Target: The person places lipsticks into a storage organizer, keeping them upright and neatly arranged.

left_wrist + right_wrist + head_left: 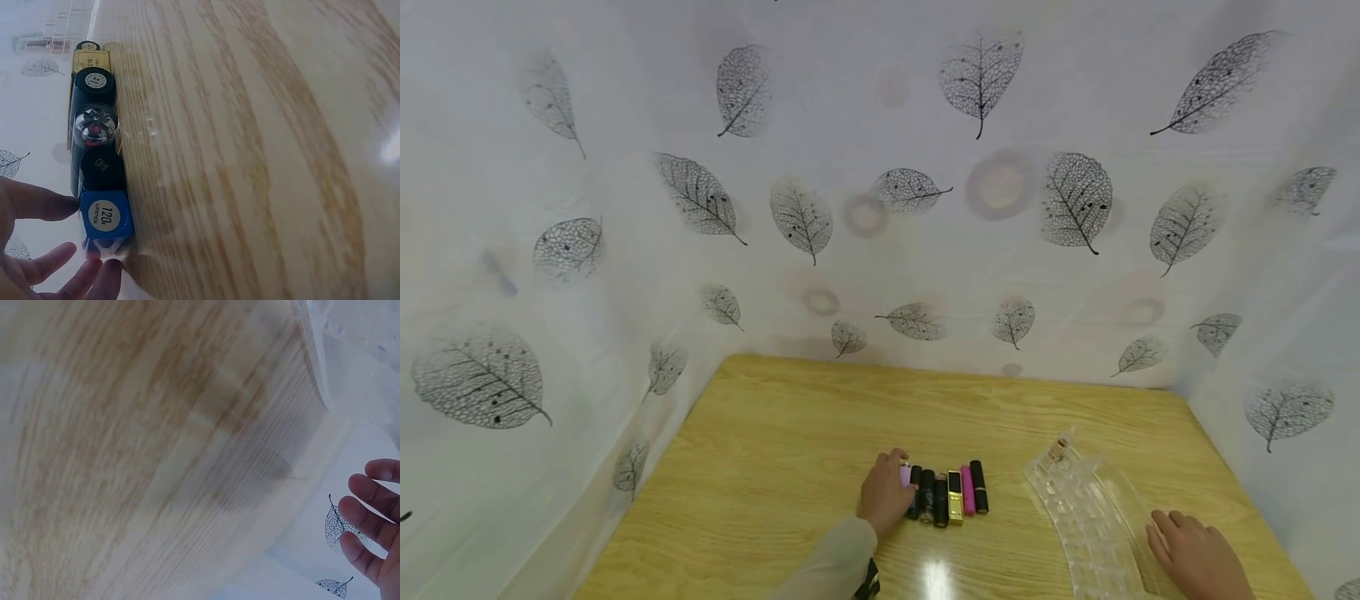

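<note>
Left hand (886, 493) is curved about the left end of a row of lipstick tubes (941, 500), its thumb touching the tube with a square blue end (107, 215); whether the fingers pinch anything I cannot tell; right hand (1198, 554) is relaxed and holding nothing, its fingers loosely parted just beside the right edge of a clear rack (1078, 512). I count at least seven tubes lying side by side, as the left hand may cover another; one lilac tube (906, 477) by its fingertips, one black-and-gold tube (955, 497), one magenta tube (967, 490) and several dark ones, all reaching rightward from that hand; one rack sits between the hands, nearer the right one, with one brown-and-gold tube (1059, 448) in its far end.

Under both hands lies a yellowish wood-grain table (760, 467); beyond them hangs a pale backdrop (865, 275) printed with skeleton leaves, folding in along either side. Table edges run far ahead of the hands and a little way right of the right hand; a strip of wood separates tubes from rack; a broader stretch of it lies left of the left hand.
</note>
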Demonstrator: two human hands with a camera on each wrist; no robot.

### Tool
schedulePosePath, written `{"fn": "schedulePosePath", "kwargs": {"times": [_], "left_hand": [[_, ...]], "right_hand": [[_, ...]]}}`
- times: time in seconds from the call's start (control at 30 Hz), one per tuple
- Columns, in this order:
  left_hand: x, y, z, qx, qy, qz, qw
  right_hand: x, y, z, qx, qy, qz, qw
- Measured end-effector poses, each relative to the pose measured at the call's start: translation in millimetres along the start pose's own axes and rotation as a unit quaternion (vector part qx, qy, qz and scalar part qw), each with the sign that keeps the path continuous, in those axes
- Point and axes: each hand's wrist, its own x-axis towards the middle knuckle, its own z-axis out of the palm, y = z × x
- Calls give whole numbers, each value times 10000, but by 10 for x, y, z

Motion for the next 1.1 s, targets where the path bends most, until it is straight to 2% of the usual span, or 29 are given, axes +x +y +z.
{"fn": "schedulePosePath", "kwargs": {"times": [0.5, 1.1], "left_hand": [[17, -65, -10, 7, 123, -79, 9999], [1, -6, -33, -149, 53, -74, 9998]], "right_hand": [[13, -16, -11, 101, -44, 27, 9999], [16, -10, 0, 168, -110, 74, 9998]]}}
